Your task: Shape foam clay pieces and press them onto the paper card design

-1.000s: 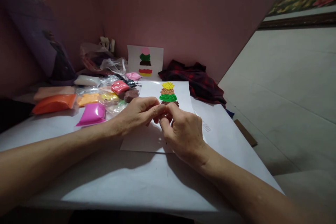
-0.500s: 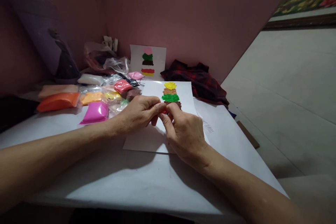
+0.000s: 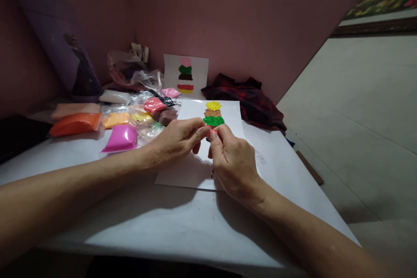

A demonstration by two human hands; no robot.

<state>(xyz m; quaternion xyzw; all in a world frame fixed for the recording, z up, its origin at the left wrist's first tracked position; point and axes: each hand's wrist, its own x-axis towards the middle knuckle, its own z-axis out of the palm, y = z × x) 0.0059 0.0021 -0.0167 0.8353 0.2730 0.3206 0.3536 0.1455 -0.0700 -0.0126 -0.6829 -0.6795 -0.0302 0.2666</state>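
A small piece of pinkish-red modelling clay (image 3: 212, 130) is pinched between the fingertips of both hands. My left hand (image 3: 182, 139) closes thumb and fingers on its left side. On its right side, my right hand (image 3: 233, 158) grips it between thumb and index finger. Both hands are over a white sheet of paper (image 3: 182, 176) that bears stacked, textured bands: a yellow band (image 3: 213, 105) on top, then a light brown band (image 3: 213, 113) and a green band (image 3: 214, 120). Darker parts lower down are mostly hidden behind my fingers.
Several bags of coloured clay lie at the left, among them a magenta bag (image 3: 120, 137) and an orange bag (image 3: 75, 124). A second sheet with coloured bands (image 3: 200, 69) leans on the wall. Dark plaid cloth (image 3: 247, 97) lies at the back right of the white table (image 3: 146, 221).
My fingertips have shifted slightly, and more of the pinkish-red clay shows between them. My right thumb has moved up onto the piece. The view has moved a little.
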